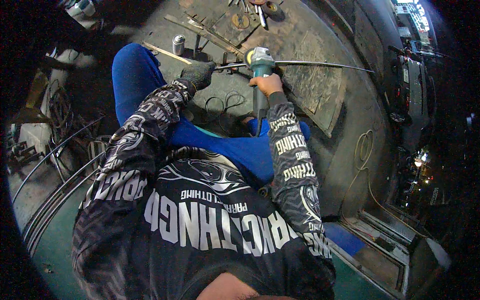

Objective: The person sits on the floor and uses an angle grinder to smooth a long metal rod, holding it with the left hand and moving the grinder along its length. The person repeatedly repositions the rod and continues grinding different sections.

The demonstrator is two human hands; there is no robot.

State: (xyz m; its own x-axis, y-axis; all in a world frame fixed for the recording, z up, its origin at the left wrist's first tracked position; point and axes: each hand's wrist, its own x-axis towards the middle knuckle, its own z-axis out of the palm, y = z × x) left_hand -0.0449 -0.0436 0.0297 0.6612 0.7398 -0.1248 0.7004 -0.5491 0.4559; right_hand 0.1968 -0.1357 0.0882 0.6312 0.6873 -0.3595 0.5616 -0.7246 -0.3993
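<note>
My right hand (268, 85), bare, is wrapped round the body of a teal angle grinder (262, 67) with a grey head. The grinder's yellowish disc (249, 56) is at a thin metal rod (320, 64) that runs sideways and sticks out far to the right; whether the two touch I cannot tell. In a dark grey work glove, my left hand (198, 75) is closed round the rod's left part, to the left of the disc. A black cord (220, 105) lies in loops on the floor below the rod.
A spray can (178, 44) stands beyond my left hand, near a wooden strip (167, 52). Farther off lie a round disc (240, 20) and several hand tools (261, 15). Metal rods (60, 195) lie at the left; a hose (364, 150) and a metal frame (382, 250) at the right.
</note>
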